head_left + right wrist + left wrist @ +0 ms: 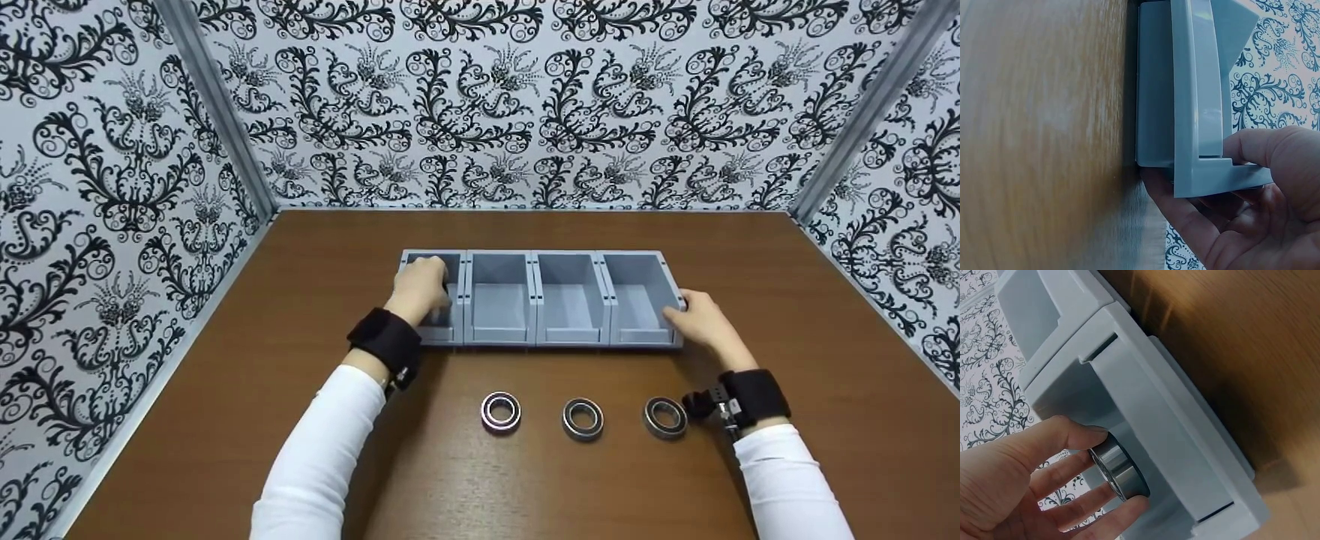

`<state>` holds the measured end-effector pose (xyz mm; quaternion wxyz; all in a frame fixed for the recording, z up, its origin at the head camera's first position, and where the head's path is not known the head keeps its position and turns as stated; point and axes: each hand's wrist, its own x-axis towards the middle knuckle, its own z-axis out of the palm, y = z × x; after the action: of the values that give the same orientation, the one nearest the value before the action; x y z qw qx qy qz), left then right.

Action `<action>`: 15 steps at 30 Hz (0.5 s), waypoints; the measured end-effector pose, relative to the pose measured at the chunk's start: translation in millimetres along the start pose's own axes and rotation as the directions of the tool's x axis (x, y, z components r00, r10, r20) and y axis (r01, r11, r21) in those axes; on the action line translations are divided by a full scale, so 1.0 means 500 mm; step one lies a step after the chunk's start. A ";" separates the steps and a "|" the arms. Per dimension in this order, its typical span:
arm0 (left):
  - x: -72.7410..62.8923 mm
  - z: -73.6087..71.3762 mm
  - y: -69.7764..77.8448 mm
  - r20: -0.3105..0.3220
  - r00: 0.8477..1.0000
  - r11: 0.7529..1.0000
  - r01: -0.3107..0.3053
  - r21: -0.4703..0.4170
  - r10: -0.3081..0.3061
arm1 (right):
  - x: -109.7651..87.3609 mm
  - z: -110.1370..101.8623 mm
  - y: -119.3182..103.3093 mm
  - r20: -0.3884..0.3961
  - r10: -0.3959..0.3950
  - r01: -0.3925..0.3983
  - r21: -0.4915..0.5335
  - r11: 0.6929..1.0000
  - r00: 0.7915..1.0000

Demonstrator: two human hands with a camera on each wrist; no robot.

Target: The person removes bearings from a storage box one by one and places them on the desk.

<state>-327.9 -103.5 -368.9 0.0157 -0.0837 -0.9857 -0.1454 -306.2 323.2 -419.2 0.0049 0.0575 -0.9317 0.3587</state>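
Observation:
A row of grey joined bins (500, 335) stands on the brown table, their low fronts towards me. My left hand (420, 289) is in the leftmost bin. In the left wrist view its thumb and fingers pinch a shiny metal ball bearing (1120, 469) by the rim, tilted over the bin's inside. At the other end, my right hand (705, 322) grips the outer side wall of the rightmost bin, thumb inside and fingers outside, as the right wrist view shows. Whether the bearing touches the bin floor cannot be made out.
Three more bearings lie in a spaced row before the bins: a left one (501, 427), a middle one (583, 434) and a right one (665, 431) near the right wrist camera. Patterned walls (495, 105) close the table's back and sides.

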 end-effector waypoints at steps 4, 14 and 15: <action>0.000 -0.002 -0.003 -0.007 1.000 1.000 0.000 -0.001 0.000 | -0.001 0.000 -0.002 0.008 0.018 -0.018 0.000 1.000 1.000; -0.002 -0.009 -0.004 0.006 1.000 1.000 -0.001 -0.009 0.001 | 0.002 0.001 0.005 -0.010 0.006 -0.006 -0.011 1.000 1.000; -0.003 -0.011 -0.004 0.008 1.000 1.000 -0.003 -0.010 0.003 | 0.002 0.000 0.006 -0.011 0.005 -0.006 -0.010 1.000 1.000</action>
<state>-326.9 -107.0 -364.2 0.0117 -0.0860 -0.9849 -0.1500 -307.7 325.1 -421.3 0.0095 0.0529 -0.9337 0.3541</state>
